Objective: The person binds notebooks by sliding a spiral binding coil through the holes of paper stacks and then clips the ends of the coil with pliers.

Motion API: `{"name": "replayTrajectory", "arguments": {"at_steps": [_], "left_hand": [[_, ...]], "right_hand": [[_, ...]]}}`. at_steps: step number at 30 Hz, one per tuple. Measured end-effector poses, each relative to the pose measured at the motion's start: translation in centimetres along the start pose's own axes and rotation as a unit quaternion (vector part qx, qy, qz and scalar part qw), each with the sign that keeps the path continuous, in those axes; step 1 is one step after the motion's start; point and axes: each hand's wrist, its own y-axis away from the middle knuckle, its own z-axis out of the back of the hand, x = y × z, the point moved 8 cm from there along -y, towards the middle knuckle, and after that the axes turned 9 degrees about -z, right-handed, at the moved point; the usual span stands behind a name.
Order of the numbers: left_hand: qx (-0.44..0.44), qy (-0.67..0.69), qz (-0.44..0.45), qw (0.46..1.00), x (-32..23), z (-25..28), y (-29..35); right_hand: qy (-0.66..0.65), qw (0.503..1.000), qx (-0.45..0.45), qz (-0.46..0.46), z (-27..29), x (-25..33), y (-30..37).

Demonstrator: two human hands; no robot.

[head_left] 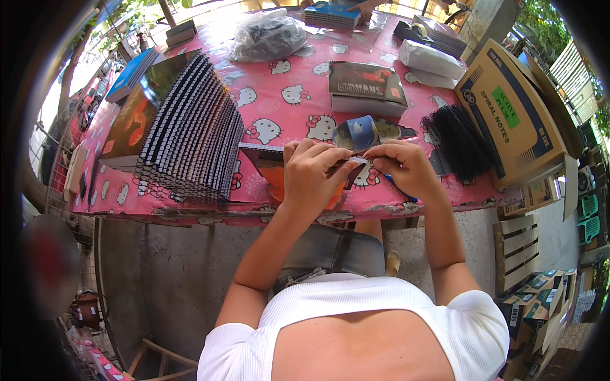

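At the table's near edge lies a notebook (272, 173) with a dark and orange cover, partly hidden under my hands. My left hand (318, 168) bends over it, its fingers closed on its upper edge. Opposite, my right hand (405, 166) pinches at the same edge, its fingertips close to the left ones. A small whitish strip (359, 160) shows between the fingertips; I cannot tell whether it is part of the notebook. A thin blue object (401, 189) lies partly under my right hand. Just beyond my hands sits a round container (356, 133) with a blue side.
A tall stack of spiral notebooks (190, 130) stands at left. Black binding coils (460, 143) lie at right beside a cardboard box (516, 114). Farther back are more notebooks (367, 86), a clear plastic bag (267, 37), a white packet (432, 58) and another person's hand (365, 9).
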Motion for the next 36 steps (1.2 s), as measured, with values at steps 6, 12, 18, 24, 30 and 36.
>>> {"name": "replayTrajectory", "arguments": {"at_steps": [6,12,18,24,30,36], "left_hand": [[-0.035,0.022,-0.062,0.997,-0.6,0.6,0.7],[-0.071,-0.008,-0.146,0.987,-1.3,0.7,4.8],[-0.07,-0.008,-0.172,0.983,-1.2,0.6,5.1],[-0.056,-0.005,-0.164,0.985,-1.2,0.8,4.0],[-0.022,-0.009,-0.028,0.999,-0.1,0.4,0.7],[0.018,-0.04,0.002,0.999,1.3,0.3,0.5]], "right_hand": [[-0.027,0.999,0.004,-0.038,1.1,-0.3,-0.6],[-0.059,0.987,0.145,-0.022,-1.5,0.7,0.4],[-0.023,0.992,0.127,0.009,-1.7,1.4,0.7],[0.029,0.991,0.122,0.036,-1.4,2.3,1.2],[0.061,0.992,0.063,-0.085,-1.5,1.5,0.7],[0.118,0.992,-0.031,0.017,-1.0,1.6,0.7]]}}
